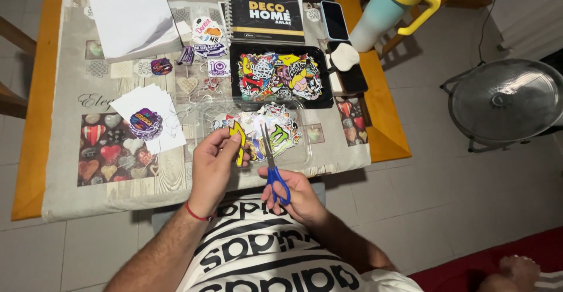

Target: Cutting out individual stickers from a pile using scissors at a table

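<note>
On the far left, a stack of white paper lies at the back of the tabletop, which is covered by a cloth printed with hearts. Nearer the front edge, loose white sheets carry a small pile of round purple stickers. The left hand, a red band at its wrist, is closed on a yellow sticker, pinching it between thumb and fingers just above the tabletop's front edge. Just beside it, the right hand grips blue-handled scissors, blades pointing up and away, close to the sticker. Behind both hands sits a clear tray of cut stickers, then a black tray full of colourful stickers, a spiral notebook, and a phone. A pale blue tumbler with a yellow handle stands at the right.
</note>
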